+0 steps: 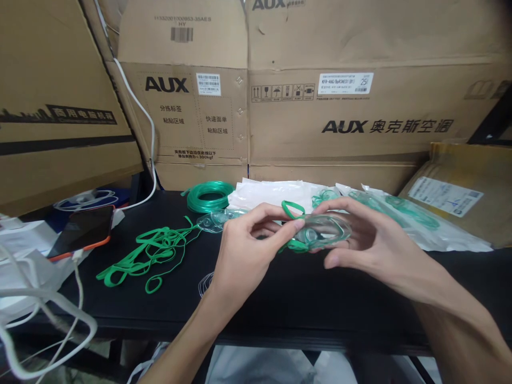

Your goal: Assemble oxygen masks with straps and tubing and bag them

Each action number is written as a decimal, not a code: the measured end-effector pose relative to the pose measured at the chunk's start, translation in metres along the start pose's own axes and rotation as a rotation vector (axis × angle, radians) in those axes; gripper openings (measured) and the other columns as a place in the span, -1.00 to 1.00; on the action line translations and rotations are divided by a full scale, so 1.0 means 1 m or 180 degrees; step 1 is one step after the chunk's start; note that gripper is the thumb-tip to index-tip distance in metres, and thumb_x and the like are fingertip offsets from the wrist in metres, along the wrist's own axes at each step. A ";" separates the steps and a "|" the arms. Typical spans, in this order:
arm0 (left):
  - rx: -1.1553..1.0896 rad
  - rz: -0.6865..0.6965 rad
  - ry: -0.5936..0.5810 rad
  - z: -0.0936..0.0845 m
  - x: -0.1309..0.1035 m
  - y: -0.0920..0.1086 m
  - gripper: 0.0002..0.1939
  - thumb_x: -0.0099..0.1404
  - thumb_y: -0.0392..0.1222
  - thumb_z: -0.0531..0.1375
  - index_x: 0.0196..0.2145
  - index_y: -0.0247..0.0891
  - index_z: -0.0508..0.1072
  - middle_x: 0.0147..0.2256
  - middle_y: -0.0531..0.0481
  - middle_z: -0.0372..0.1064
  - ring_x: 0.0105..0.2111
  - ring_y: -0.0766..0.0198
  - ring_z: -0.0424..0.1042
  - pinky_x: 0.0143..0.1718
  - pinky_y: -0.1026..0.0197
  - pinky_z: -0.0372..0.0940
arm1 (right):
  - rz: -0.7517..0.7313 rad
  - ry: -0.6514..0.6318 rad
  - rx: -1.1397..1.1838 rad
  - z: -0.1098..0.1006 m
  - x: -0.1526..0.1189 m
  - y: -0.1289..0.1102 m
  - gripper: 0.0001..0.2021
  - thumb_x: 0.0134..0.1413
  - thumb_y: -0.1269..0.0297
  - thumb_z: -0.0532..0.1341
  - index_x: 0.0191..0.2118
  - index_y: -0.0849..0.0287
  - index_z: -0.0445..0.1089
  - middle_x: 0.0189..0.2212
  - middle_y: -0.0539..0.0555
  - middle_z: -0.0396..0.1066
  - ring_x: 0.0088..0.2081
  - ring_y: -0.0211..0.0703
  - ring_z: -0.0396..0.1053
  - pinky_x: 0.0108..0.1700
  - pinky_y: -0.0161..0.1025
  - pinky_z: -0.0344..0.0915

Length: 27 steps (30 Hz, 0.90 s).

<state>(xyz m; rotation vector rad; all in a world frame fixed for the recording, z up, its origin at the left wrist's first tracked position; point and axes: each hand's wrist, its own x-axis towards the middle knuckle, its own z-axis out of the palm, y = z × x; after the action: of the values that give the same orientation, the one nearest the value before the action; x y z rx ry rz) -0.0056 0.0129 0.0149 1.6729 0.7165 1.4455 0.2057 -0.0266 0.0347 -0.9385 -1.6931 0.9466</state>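
Note:
A clear plastic mask [334, 230] is held up above the black table, between both hands. My left hand [256, 240] pinches its left end together with a green elastic strap [293, 208], which forms a small loop above the fingertips. More green strap hangs under the mask. Around the mask's right side curls my right hand [366, 240], its fingers behind the rim and its thumb below; the fingertips behind the mask are partly hidden. A tangle of green straps [154, 250] lies left of my left hand, beside further clear masks [218, 220].
Behind the hands are a coil of green tubing [210, 196] and white packets [272, 193]. Bagged green tubing [416, 213] lies at right. A phone [84, 230] and white cables [80, 314] are at left. Cardboard boxes [288, 128] stand along the back.

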 end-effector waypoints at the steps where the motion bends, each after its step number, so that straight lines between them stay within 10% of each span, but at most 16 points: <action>1: -0.0043 0.0002 0.0014 0.000 0.000 0.000 -0.89 0.27 -0.16 0.45 -0.28 -0.20 0.65 -0.30 0.09 0.61 -0.33 0.28 0.60 -0.23 0.31 0.52 | -0.0111 0.0053 -0.0096 -0.001 0.001 0.001 -0.61 0.06 0.09 0.53 0.00 -0.11 0.52 -0.08 -0.07 0.58 -0.10 -0.13 0.59 -0.11 -0.34 0.53; 6: -0.0059 0.0106 -0.0124 0.002 -0.002 -0.001 -0.90 0.31 -0.18 0.43 -0.23 -0.22 0.66 -0.23 0.05 0.64 -0.22 0.22 0.64 -0.10 0.27 0.54 | -0.0100 0.0457 -0.0428 0.001 0.002 0.008 -0.72 0.40 -0.03 0.22 -0.01 -0.10 0.64 -0.01 0.00 0.61 0.06 0.01 0.53 0.00 -0.20 0.49; 19: 0.0651 0.0831 -0.0222 0.005 -0.002 -0.010 -0.93 0.33 -0.23 0.42 -0.24 -0.18 0.61 -0.27 0.13 0.59 -0.29 0.34 0.52 -0.19 0.29 0.40 | -0.0060 0.0324 0.0216 0.005 0.004 0.012 -0.91 0.29 0.19 0.39 -0.27 0.01 0.58 0.00 -0.02 0.57 0.06 -0.10 0.50 0.07 -0.27 0.43; 27: 0.1199 0.1328 0.0041 -0.008 0.002 -0.008 -0.69 0.27 -0.29 0.45 -0.11 -0.21 0.43 -0.16 0.11 0.43 -0.27 0.40 0.43 -0.13 0.28 0.29 | -0.0374 0.0759 -0.0918 0.001 0.004 0.005 -0.85 0.29 0.13 0.37 -0.31 0.01 0.55 -0.08 0.00 0.59 -0.01 -0.09 0.49 0.00 -0.24 0.38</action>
<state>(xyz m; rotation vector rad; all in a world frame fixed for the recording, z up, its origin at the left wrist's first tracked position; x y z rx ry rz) -0.0126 0.0201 0.0096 2.2049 0.7063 1.6812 0.2043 -0.0209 0.0311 -1.0806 -1.6837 0.4982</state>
